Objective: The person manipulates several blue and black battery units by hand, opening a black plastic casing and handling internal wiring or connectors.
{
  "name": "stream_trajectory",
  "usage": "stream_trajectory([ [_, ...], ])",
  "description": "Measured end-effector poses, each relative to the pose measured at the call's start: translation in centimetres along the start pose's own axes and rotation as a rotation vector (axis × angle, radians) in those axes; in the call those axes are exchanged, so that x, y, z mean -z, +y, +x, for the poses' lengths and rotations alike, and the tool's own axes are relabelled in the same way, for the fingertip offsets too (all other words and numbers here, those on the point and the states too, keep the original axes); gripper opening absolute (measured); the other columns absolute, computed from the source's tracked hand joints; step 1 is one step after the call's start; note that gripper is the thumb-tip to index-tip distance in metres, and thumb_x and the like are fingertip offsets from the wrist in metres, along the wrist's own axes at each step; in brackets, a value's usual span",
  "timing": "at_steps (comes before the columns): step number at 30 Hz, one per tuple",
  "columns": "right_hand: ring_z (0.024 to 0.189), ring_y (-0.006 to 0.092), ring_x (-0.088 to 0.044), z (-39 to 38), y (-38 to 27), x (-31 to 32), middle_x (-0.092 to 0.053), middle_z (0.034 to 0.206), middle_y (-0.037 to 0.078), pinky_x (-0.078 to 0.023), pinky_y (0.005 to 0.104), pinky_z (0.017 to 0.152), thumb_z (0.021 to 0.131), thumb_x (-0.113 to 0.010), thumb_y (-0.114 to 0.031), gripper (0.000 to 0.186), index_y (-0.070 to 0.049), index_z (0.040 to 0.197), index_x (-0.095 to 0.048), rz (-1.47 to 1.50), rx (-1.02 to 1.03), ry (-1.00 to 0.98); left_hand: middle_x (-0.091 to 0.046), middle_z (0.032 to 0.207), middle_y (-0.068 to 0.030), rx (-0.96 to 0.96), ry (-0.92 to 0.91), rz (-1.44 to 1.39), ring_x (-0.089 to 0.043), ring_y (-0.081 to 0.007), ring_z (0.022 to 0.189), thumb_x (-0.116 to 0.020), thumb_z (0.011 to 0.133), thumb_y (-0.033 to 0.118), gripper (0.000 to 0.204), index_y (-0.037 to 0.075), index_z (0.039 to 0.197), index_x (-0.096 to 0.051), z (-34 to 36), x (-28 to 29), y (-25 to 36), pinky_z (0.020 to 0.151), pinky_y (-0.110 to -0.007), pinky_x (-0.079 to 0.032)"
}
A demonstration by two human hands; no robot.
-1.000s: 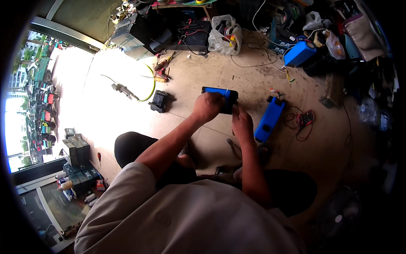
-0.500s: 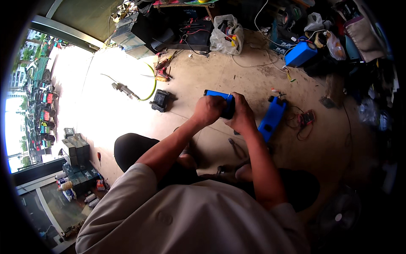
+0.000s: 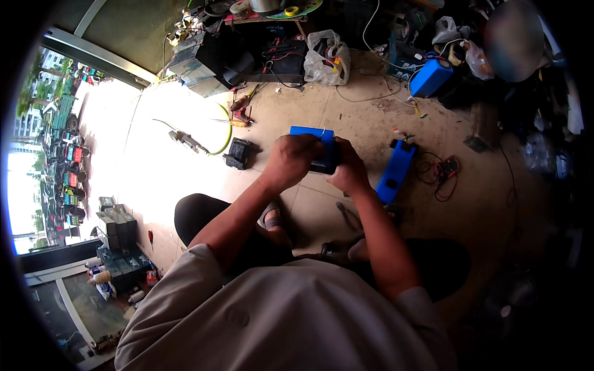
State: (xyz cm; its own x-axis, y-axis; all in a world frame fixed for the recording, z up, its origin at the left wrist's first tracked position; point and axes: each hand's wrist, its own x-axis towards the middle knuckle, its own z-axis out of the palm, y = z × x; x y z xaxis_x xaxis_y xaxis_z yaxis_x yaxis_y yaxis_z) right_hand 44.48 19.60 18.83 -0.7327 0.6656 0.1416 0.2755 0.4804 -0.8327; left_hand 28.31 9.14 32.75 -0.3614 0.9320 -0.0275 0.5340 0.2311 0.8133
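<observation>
In front of me is a box-shaped blue battery pack (image 3: 314, 132) with a dark lower side, held off the floor. My right hand (image 3: 350, 171) grips its right side, thumb along the near edge. Across the pack's left face lies my left hand (image 3: 289, 162), its fingers curled in. What its fingertips pinch, if anything, is hidden. A thin light wire or strip shows at the pack's top edge. On the floor beyond my right wrist lies a longer blue pack (image 3: 396, 171) with a black patch and leads at its far end.
Pliers (image 3: 348, 216) lie near my feet, and a red multimeter (image 3: 447, 166) with coiled leads sits at the right. At the left are a black block (image 3: 240, 153), a green-yellow cable (image 3: 226, 127) and hand tools (image 3: 242, 110). A plastic bag (image 3: 327, 59) and another blue pack (image 3: 432, 77) stand farther back.
The pack has turned so that more of its blue face shows. My left hand has shifted slightly left over it, while my right hand keeps its grip. The whole view has moved a little.
</observation>
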Motion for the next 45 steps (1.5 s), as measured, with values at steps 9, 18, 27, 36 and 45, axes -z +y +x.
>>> stream_trajectory([
  [9,0.131,0.0397,-0.058,-0.3,0.1,-0.1,-0.058,0.139,0.017,-0.052,0.0439,0.109,0.06,-0.092,-0.007,0.096,-0.009,0.146,-0.049,-0.011,0.031,-0.089,-0.074,0.085,-0.0098,0.058,-0.026,0.005,-0.065,-0.0133,0.08,-0.067,0.101,0.019,0.024,-0.003,0.102,-0.076,-1.7,3.8,4.2,0.08,-0.033,-0.052],
  [18,0.122,0.0404,-0.064,-1.0,-4.3,-0.9,-0.066,0.128,0.021,-0.052,0.0451,0.107,0.064,-0.096,-0.017,0.084,-0.004,0.137,-0.056,0.038,0.058,0.036,-0.074,0.089,-0.0101,-0.04,0.008,-0.001,-0.065,-0.0135,0.084,-0.065,0.103,0.015,0.022,-0.005,0.106,-0.074,-2.6,5.8,2.6,0.083,-0.034,-0.054],
  [27,0.106,0.0387,-0.072,-0.8,-7.9,-0.2,-0.075,0.111,0.018,-0.058,0.0419,0.092,0.067,-0.093,-0.011,0.066,-0.005,0.126,-0.064,0.095,0.091,-0.103,-0.072,0.084,-0.0217,-0.139,-0.047,0.193,-0.068,-0.0435,0.077,-0.065,0.099,0.018,0.019,0.002,0.1,-0.074,-4.3,4.2,2.9,0.07,-0.045,-0.055],
  [36,0.109,0.0369,-0.071,-1.2,-9.6,0.2,-0.073,0.115,0.016,-0.056,0.0418,0.097,0.065,-0.093,-0.011,0.071,-0.007,0.13,-0.063,0.205,0.164,-0.048,-0.073,0.087,-0.0107,0.149,-0.004,-0.178,-0.068,-0.016,0.082,-0.066,0.103,0.016,0.022,-0.004,0.106,-0.075,-6.0,7.4,1.8,0.081,-0.034,-0.054],
  [45,0.134,0.0375,-0.056,-1.6,-7.5,2.0,-0.059,0.139,0.017,-0.049,0.0431,0.112,0.06,-0.094,-0.014,0.095,-0.009,0.144,-0.052,-0.019,0.184,-0.184,-0.072,0.089,-0.0063,0.083,0.076,-0.428,-0.065,-0.012,0.085,-0.064,0.105,0.02,0.026,-0.004,0.103,-0.074,-7.8,8.0,3.0,0.081,-0.03,-0.052],
])
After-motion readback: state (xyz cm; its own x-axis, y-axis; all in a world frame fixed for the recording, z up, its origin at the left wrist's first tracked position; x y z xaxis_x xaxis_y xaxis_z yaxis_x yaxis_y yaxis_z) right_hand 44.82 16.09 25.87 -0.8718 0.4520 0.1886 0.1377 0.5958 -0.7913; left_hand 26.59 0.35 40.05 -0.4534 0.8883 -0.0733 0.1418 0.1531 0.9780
